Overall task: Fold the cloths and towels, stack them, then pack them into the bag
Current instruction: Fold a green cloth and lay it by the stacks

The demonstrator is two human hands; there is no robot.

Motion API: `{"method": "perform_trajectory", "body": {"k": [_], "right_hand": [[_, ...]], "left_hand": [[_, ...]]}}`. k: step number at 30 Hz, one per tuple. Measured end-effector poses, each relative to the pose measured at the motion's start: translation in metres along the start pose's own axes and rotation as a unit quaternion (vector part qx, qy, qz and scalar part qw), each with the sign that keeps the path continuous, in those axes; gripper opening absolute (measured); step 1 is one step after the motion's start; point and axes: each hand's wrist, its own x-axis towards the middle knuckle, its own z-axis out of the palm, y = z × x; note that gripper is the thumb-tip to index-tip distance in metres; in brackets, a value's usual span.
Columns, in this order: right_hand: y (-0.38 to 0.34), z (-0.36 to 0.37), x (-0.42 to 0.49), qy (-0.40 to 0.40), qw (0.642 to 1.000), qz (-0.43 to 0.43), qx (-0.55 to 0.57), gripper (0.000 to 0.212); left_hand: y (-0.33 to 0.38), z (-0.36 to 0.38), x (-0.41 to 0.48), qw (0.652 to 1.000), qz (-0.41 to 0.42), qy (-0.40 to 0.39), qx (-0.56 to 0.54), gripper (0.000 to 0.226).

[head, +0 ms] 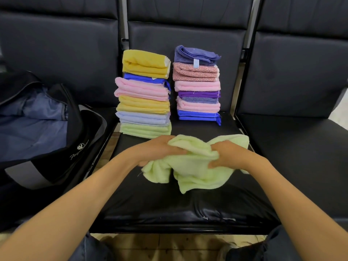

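Head view: left hand point(160, 150) and right hand point(228, 155) pinch a crumpled, fluffy pale-green towel point(195, 173).

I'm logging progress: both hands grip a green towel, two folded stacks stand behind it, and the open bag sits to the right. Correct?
Not quite: the head view shows the bag on the left. The rest holds: left hand and right hand grip the green towel, left stack and right stack behind it.

Left hand point(160, 150) and right hand point(227, 155) outstretched, fingers point(219, 147) curled
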Motion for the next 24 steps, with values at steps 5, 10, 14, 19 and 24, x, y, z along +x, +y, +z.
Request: {"method": "perform_trajectory", "body": {"k": [5,10,14,19,24], "right_hand": [[-0.007,-0.007,0.000,0.161,0.985,-0.023,-0.050,0.036],[-0.011,-0.001,-0.004,0.117,0.958,-0.082,0.248,0.032],[-0.020,-0.001,-0.010,0.004,0.877,-0.080,0.474,0.034],[-0.019,-0.003,-0.013,-0.089,0.867,-0.076,0.485,0.046],[-0.020,0.000,-0.011,-0.021,0.989,-0.054,0.133,0.049]], "left_hand": [[-0.005,0.005,-0.002,0.975,-0.087,-0.110,0.175,0.030],[-0.014,-0.003,0.000,0.988,-0.067,-0.022,0.136,0.029],[-0.013,-0.009,0.000,1.000,-0.018,0.021,-0.011,0.032],[0.001,-0.010,-0.002,0.974,-0.010,0.105,-0.203,0.011],[0.009,-0.011,-0.010,0.974,-0.061,-0.009,-0.217,0.047]]}}
